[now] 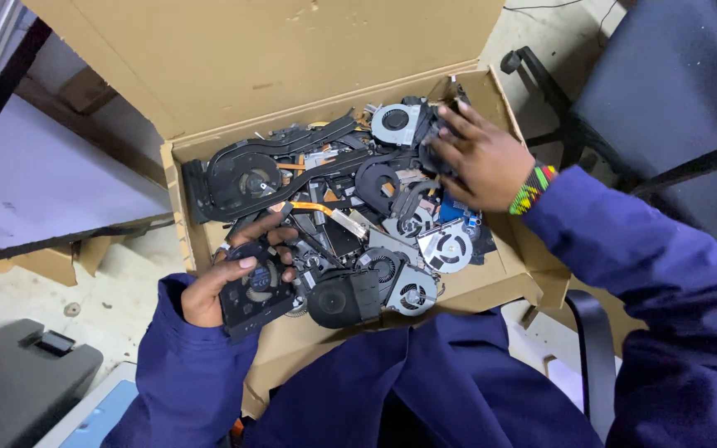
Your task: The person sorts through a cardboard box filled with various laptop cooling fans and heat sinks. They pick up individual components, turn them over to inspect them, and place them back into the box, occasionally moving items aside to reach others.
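Looking down from the head cam, there's an open cardboard box (209, 241) on the person's lap, crammed with laptop cooling fans and heatpipe assemblies.

The left hand (221, 286) is wrapped around a black square fan (257, 292) at the near-left corner of the box, thumb over the top edge, fingers curled round the far side, so it's properly clamped on it. The fan sits just above the box's front edge, touching the pile.

The right hand (479, 158) is over at the far-right corner, fingers spread and pressed down on a dark fan part (433, 153). Can't tell if it's actually gripping it or just resting on it. A beaded wristband (533, 188) is on that wrist.

Nearby: a silver-faced fan (395, 123) just left of the right hand, a round black blower (334, 300) beside the held fan, and a long black heatpipe unit (251, 174) across the far-left side. An office chair (665, 99) stands to the right.
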